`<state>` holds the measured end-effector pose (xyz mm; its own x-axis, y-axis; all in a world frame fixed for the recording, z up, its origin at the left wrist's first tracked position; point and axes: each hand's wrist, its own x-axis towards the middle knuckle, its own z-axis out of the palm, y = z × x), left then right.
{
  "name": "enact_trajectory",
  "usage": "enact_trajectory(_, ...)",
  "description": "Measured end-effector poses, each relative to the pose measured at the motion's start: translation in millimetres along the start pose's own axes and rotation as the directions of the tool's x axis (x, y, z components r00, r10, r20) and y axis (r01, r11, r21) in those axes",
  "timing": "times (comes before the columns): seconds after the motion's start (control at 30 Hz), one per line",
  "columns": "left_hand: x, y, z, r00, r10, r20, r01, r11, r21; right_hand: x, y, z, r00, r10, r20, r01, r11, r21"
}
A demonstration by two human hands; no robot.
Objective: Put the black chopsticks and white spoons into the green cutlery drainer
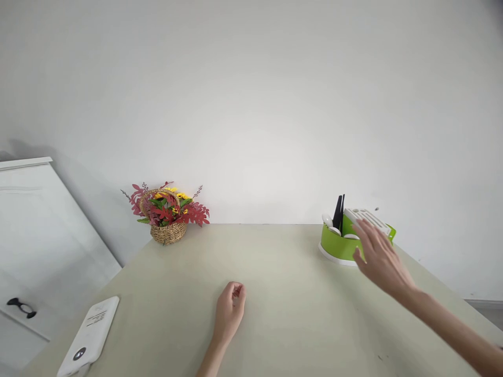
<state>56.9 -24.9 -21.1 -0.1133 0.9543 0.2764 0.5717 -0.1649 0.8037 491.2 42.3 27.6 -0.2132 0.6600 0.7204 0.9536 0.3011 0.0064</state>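
One green utensil holder (pixel 333 241) on a white base, at the far right of a pale table (pixel 283 298), containing upright black utensils (pixel 337 212), a white spoon (pixel 326 220) and a white slotted top (pixel 363 215); the right hand (pixel 379 259) overlaps its front, fingers extended and close together, thumb apart, contact impossible to tell. One left hand (pixel 230 306), near centre at the tabletop, fingers curled toward the thumb, whether the tips meet unclear. Also: woven flower basket (pixel 168 233), far left; white oblong device (pixel 93 330), near left.
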Motion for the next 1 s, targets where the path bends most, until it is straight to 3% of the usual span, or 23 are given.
enact_trajectory(0.07,-0.6,0.5,-0.7,1.0,0.003,0.008,-0.003,1.0,-0.002,-16.9,-36.4,3.4,1.0,-0.004,-0.021,0.007,0.989,0.15)
enact_trajectory(0.17,-1.7,-1.0,-1.4,1.0,0.01,0.028,-0.01,1.0,-0.004,-50.8,-78.1,23.8,0.983,-0.025,0.181,-0.037,0.942,0.333)
enact_trajectory(0.23,-2.1,-3.1,-1.4,0.999,0.01,0.038,-0.011,1.0,0.001,-73.0,-95.9,42.2,0.955,-0.024,0.295,-0.103,0.908,0.406)
enact_trajectory(0.33,-1.8,-6.1,-0.7,0.999,0.018,0.041,-0.019,1.0,0.017,-95.5,-111.5,62.4,0.919,0.061,0.391,-0.225,0.893,0.389)
enact_trajectory(0.57,-8.3,-0.3,0.3,0.989,0.123,0.083,-0.134,0.981,0.142,-100.7,-114.5,62.4,0.828,0.243,0.505,-0.462,0.806,0.37)
enact_trajectory(0.73,-19.8,11.5,0.1,0.958,0.216,0.191,-0.262,0.929,0.262,-101.3,-110.5,58.3,0.835,0.239,0.496,-0.474,0.77,0.426)
enact_trajectory(1.0,-20.0,12.5,0.8,0.945,0.229,0.232,-0.289,0.917,0.274,-96.8,-113.1,53.7,0.83,0.243,0.502,-0.49,0.747,0.45)
